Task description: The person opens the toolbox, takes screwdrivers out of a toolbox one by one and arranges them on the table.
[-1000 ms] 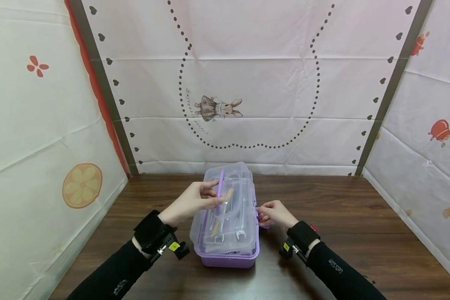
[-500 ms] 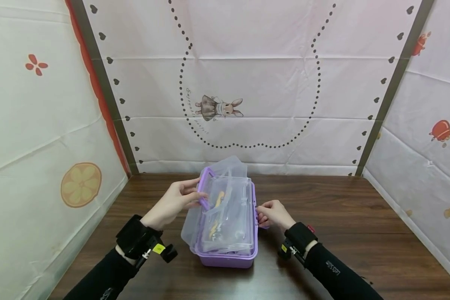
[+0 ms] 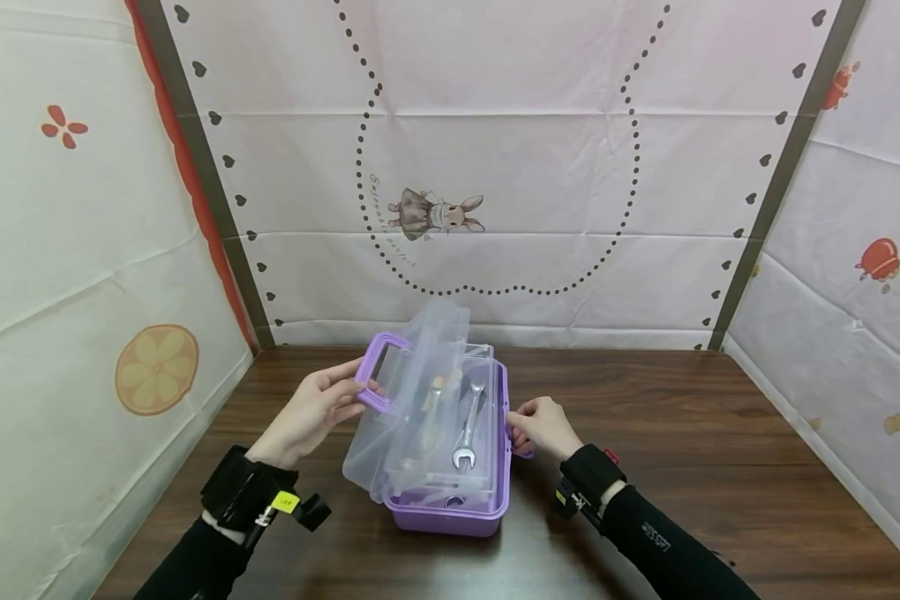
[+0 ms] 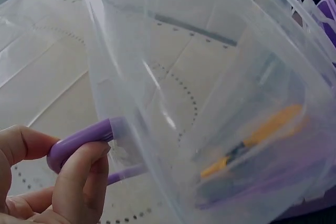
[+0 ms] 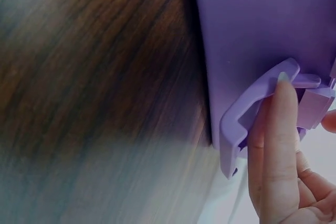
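A purple toolbox point(image 3: 450, 522) stands on the table, its translucent lid point(image 3: 446, 329) swung partly up and tilted left. My left hand point(image 3: 307, 412) pinches the lid's purple handle point(image 3: 365, 371) between thumb and fingers. At the box's right side, my right hand point(image 3: 546, 427) holds the purple latch point(image 5: 247, 100), which hangs away from the wall; one finger lies along it in the right wrist view. A silver open-ended wrench point(image 3: 467, 433) lies in the clear inner tray point(image 3: 483, 492). Through the lid, a blurred yellow-handled tool point(image 4: 273, 124) shows in the left wrist view.
The brown wooden table point(image 3: 607, 379) extends on both sides of the box. A white printed cloth point(image 3: 540, 167) hangs behind it, with cloth walls at left and right. Each wrist carries a black strap with a small camera.
My left hand has moved left and drawn the handle with it, so the lid has tilted up leftward and uncovered the wrench. My right hand stays at the latch.
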A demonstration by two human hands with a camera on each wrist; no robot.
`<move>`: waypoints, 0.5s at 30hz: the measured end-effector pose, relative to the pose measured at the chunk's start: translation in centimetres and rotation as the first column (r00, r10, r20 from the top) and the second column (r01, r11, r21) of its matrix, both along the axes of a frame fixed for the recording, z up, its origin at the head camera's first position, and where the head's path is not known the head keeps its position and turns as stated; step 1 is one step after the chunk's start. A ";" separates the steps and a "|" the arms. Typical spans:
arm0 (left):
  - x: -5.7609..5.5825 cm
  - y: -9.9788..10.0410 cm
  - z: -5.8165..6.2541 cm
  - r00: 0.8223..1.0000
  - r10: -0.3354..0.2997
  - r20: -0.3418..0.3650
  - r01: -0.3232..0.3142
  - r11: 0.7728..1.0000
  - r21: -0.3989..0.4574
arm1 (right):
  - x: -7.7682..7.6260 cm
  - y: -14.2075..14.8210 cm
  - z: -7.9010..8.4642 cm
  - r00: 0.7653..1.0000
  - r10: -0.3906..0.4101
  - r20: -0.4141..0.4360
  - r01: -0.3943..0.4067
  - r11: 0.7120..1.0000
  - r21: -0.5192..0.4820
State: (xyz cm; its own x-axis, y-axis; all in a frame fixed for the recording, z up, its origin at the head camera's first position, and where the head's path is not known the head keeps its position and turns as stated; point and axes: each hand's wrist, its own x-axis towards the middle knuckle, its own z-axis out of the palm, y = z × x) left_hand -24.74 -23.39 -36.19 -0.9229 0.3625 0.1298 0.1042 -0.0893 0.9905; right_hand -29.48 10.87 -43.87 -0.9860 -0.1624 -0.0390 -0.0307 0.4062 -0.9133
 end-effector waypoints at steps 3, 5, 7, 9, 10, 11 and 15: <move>0.1 -1.4 -0.4 1.000 0.010 0.002 -0.010 0.999 0.032 | 0.0 0.0 0.0 1.000 -0.001 0.001 0.001 1.000 -0.004; 0.1 -2.5 -0.7 0.999 0.037 0.007 -0.037 0.999 0.024 | 0.0 0.0 0.0 1.000 0.002 0.005 -0.002 1.000 -0.009; 0.1 -3.6 -1.0 0.998 0.060 0.004 -0.060 0.998 -0.002 | 0.0 0.0 0.0 1.000 0.002 0.012 -0.002 1.000 -0.013; 0.1 -4.7 -1.5 0.997 0.083 -0.004 -0.083 0.996 -0.043 | 0.0 0.0 0.0 1.000 0.003 0.018 -0.003 1.000 -0.014; 0.1 -5.3 -1.8 0.996 0.092 -0.011 -0.092 0.993 -0.067 | 0.0 -0.1 0.0 1.000 0.004 0.019 -0.004 1.000 -0.016; 0.0 -5.9 -2.1 0.995 0.098 -0.020 -0.100 0.991 -0.087 | 0.0 -0.1 0.0 1.000 0.002 0.019 -0.002 1.000 -0.015; 0.1 -7.9 -3.7 0.992 0.115 -0.043 -0.121 0.981 -0.151 | 0.1 0.0 -0.1 1.000 0.005 0.009 -0.004 1.000 -0.017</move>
